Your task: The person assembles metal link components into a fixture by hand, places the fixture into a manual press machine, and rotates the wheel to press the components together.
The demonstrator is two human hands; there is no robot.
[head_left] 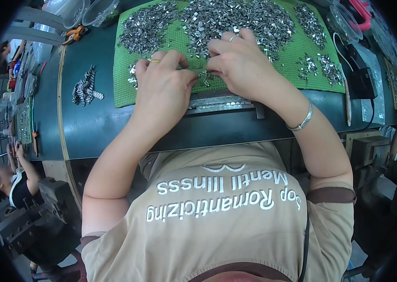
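My left hand (163, 82) and my right hand (241, 63) work close together over a green textured mat (123, 94). Both have curled fingers with thumb and fingertips pinched, and whatever tiny thing they hold is too small to make out. Between the fingertips lie a few small metal pieces (204, 79). Beyond my hands spreads a large heap of small silvery metal pieces (241, 21). Just nearer than my fingers, a long metal bar (219, 104) with a row of shiny small parts along it lies at the mat's front edge, partly behind my right wrist.
Linked metal bands (85, 88) lie on the dark table (90, 136) at left, with orange-handled pliers (74, 35) farther back. Smaller piles (330, 69) sit at the mat's right. A black box with a cable (364, 83) stands right of it. Another person (13, 181) sits at far left.
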